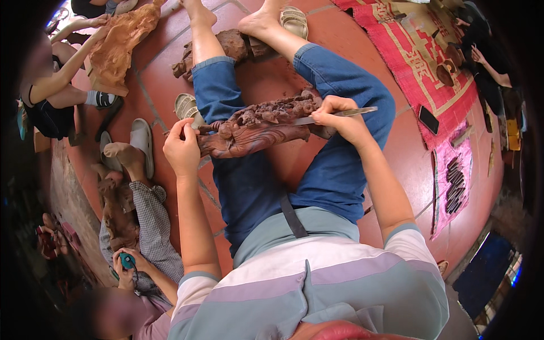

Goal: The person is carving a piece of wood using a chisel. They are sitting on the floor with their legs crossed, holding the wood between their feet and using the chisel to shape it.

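Observation:
Across my thighs lies a reddish-brown wood carving [258,127], with knobbly, deeply cut relief along its top and smoother flowing grooves below. At its left end my left hand [182,148] is closed, thumb and fingers pinched on the wood's edge. My right hand [343,118] grips a narrow flat metal carving tool [362,111] around its middle. One end of that tool rests against the carving's right part; the other sticks out to the right past my fingers. The exact shape of the tip on the wood is hard to make out.
Rough wood [229,48] lies by my feet. To the right are a red patterned mat [408,51], a phone [428,119] and a pink cloth [442,209] with several dark tools. Nearby people handle carvings; one at lower left holds a green power tool [127,260].

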